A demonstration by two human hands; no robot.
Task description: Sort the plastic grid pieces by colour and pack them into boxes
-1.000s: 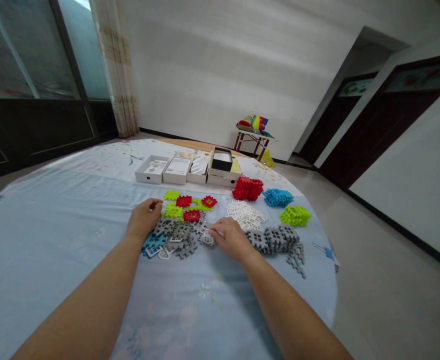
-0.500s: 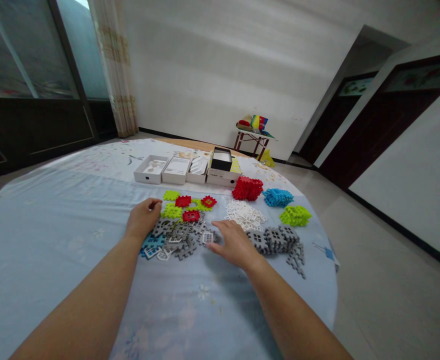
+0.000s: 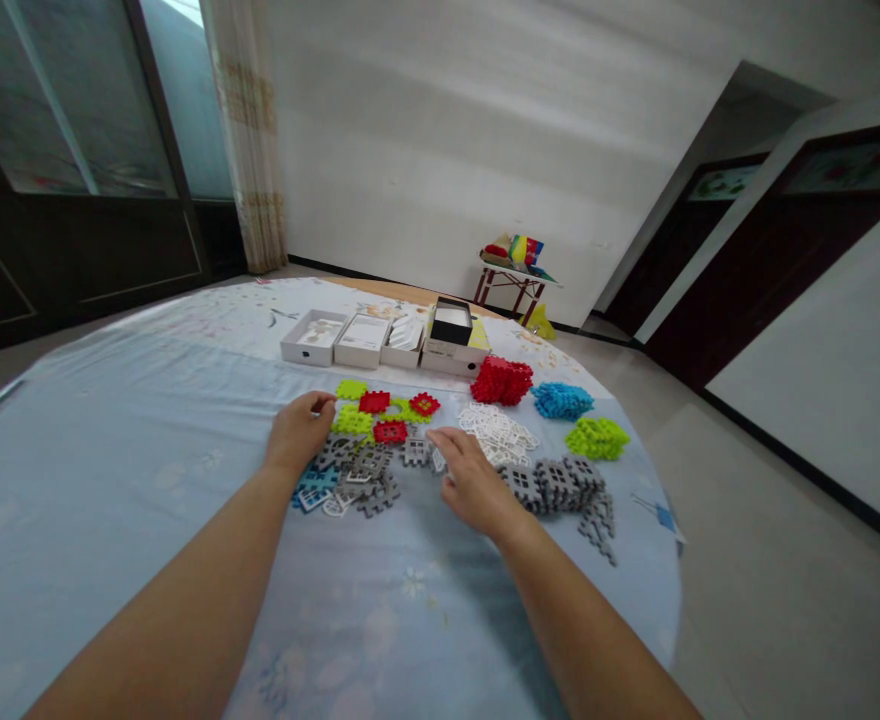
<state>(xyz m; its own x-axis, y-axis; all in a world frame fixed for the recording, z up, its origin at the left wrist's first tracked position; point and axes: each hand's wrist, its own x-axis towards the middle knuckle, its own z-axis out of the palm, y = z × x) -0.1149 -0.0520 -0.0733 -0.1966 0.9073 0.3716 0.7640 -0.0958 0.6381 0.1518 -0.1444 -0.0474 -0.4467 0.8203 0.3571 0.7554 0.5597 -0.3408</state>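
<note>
My left hand [image 3: 301, 432] rests at the left edge of the mixed building pieces, fingers curled; what they hold, if anything, is hidden. Beside it lie lime-green pieces [image 3: 353, 420] and red square pieces [image 3: 390, 432]. Grey notched pieces [image 3: 371, 460] lie nearer to me, with blue pieces [image 3: 315, 480] and white frames among them. My right hand [image 3: 474, 482] is closed at the right of this group, its fingers and thumb around a white window piece [image 3: 438, 460], partly covered. A grey piece [image 3: 415, 452] lies just left of it.
Sorted piles stand on the right: white frames [image 3: 498, 432], red [image 3: 501, 380], blue [image 3: 562, 400], lime-green [image 3: 597, 438] and grey pieces [image 3: 558, 486]. Open white boxes [image 3: 311, 338] and a black box [image 3: 452, 322] line the back. A blue clip [image 3: 664, 516] sits near the table's right edge.
My right hand's fingers have closed, and the white window piece has moved right with them off the grey pieces. My left hand stays beside the green pieces. The whole view has shifted slightly.
</note>
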